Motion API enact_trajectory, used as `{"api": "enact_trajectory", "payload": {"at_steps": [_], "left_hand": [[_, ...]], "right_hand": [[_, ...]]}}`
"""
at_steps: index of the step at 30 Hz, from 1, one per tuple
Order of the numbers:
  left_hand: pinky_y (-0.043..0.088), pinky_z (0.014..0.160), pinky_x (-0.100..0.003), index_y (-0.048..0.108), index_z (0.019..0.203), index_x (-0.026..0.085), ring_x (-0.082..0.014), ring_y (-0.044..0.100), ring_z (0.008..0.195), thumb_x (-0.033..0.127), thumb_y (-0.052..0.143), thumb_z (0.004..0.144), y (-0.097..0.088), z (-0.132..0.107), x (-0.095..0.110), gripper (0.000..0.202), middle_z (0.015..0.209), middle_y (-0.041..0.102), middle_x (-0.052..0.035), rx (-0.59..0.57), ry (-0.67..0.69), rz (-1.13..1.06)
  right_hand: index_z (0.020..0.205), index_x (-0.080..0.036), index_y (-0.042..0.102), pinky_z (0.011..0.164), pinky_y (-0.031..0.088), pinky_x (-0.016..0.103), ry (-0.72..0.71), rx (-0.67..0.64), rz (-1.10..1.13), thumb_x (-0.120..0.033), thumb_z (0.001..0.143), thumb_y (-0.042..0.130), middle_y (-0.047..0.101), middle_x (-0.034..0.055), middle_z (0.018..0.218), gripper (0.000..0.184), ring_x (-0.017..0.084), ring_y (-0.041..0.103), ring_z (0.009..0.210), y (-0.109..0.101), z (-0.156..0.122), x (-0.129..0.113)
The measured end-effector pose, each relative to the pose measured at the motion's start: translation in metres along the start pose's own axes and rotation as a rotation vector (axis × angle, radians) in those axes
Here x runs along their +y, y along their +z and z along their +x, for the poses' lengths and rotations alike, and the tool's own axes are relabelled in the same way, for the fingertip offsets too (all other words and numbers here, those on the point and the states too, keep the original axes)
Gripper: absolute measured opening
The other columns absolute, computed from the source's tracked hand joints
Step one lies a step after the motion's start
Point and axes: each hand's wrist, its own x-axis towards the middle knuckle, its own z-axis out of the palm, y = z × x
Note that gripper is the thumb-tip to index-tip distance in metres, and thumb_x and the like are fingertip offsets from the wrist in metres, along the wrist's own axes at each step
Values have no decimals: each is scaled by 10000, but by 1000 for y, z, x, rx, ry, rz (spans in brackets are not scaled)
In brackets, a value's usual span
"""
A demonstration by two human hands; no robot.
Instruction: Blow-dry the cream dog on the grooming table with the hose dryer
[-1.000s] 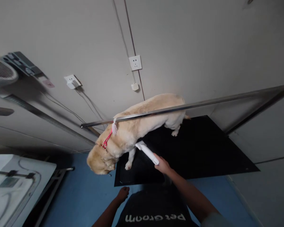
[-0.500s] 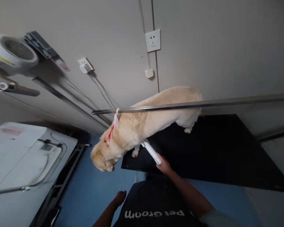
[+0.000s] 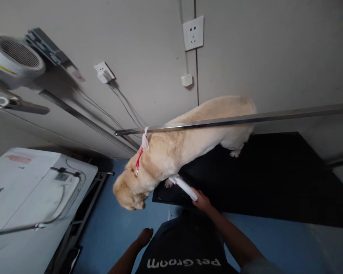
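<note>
A cream-coloured dog [image 3: 185, 146] stands on a black table [image 3: 268, 179], its head hanging over the left edge. A red leash [image 3: 138, 161] ties its neck to a steel bar [image 3: 246, 118] above. My right hand [image 3: 202, 201] grips a white grooming tool [image 3: 184, 185], whose head touches the dog's chest near a front leg. My left hand [image 3: 144, 238] hangs low beside my dark apron [image 3: 185, 247], fingers curled, holding nothing that I can see.
A white machine [image 3: 31, 201] on a metal stand fills the left. A dryer head [image 3: 14, 61] and hose are mounted on the wall, with wall sockets [image 3: 193, 32] and cables. The floor [image 3: 117, 232] is blue.
The view has shifted, so the dog and table sit further right. The tool's head has slid lower along the dog's chest. My left hand has stayed low.
</note>
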Motion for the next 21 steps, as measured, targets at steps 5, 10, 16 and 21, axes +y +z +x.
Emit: {"api": "enact_trajectory", "payload": {"at_steps": [5, 10, 16, 21], "left_hand": [[502, 1009, -546, 409, 462, 268, -326, 647, 746, 689, 672, 811, -24, 11, -11, 607, 510, 399, -16, -20, 32, 179], [524, 998, -488, 398, 526, 269, -331, 699, 866, 612, 569, 894, -43, 23, -15, 531, 584, 460, -28, -27, 10, 308], [537, 1001, -446, 401, 505, 261, -342, 732, 962, 518, 551, 886, -51, 30, -5, 483, 592, 509, -45, -54, 8, 420], [532, 982, -496, 320, 438, 262, -396, 761, 989, 518, 593, 847, -48, 22, 17, 555, 563, 453, -32, -90, 72, 453]], "right_hand": [[1686, -233, 550, 996, 520, 324, 89, -35, -45, -95, 914, 647, 695, 121, 1436, 790, 285, 752, 1181, 25, 1, -5], [1767, -237, 420, 1090, 489, 376, 217, -93, -43, -138, 955, 638, 610, 184, 1565, 846, 312, 717, 1294, 54, 13, -22], [1762, -266, 433, 1147, 519, 427, 326, -81, 15, -173, 886, 683, 700, 136, 1482, 916, 337, 727, 1333, 69, 16, -42], [1719, -206, 494, 1265, 497, 444, 330, 293, 324, -278, 865, 643, 678, 123, 1588, 870, 318, 627, 1508, 45, -1, -28]]}}
